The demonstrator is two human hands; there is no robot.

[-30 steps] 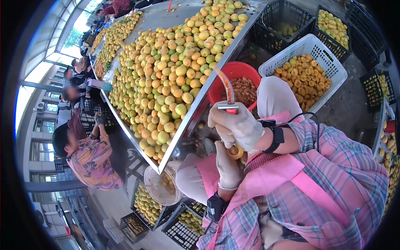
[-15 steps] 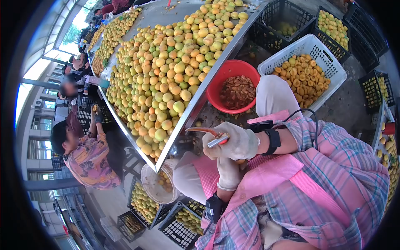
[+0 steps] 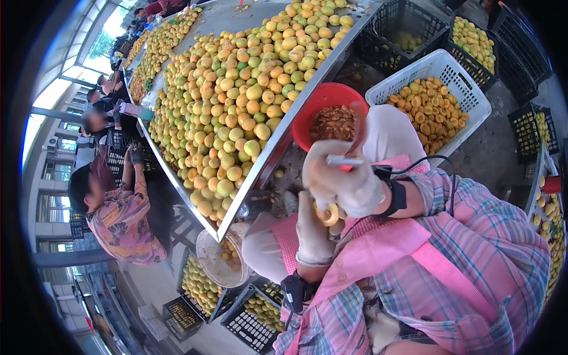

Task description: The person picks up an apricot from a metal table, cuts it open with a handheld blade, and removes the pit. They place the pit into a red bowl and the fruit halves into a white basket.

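Head camera, and both gloved hands are together, low in front of the pink apron point(image 3: 384, 251)! The left hand point(image 3: 313, 234) has its grip closed around an opened fruit point(image 3: 326, 214), its yellow-orange cut side showing between thumb and fingers. Right above it, the right hand point(image 3: 340, 180) is a blur, fingers folded around a tool point(image 3: 345, 160) with a bright metal piece jutting out; the rest of that tool is too smeared to make out. Is the right hand touching the fruit? Too blurred to tell!

Just beyond, between the metal surface point(image 3: 222, 25) and the right knee point(image 3: 390, 130), sits a red bucket point(image 3: 302, 113) with brown pieces point(image 3: 333, 123) inside. Far right, a white crate point(image 3: 473, 89) carries a heap of orange fruit halves point(image 3: 435, 112). And look at that surface: a great spread of whole fruit point(image 3: 231, 106), yellow, green and orange, running right up to the near edge! Beneath its near corner stands a white bucket point(image 3: 210, 254) with a few fruit pieces in it. Over on the left, a person in a floral shirt point(image 3: 127, 228) sits by the surface, arms stretched towards it.
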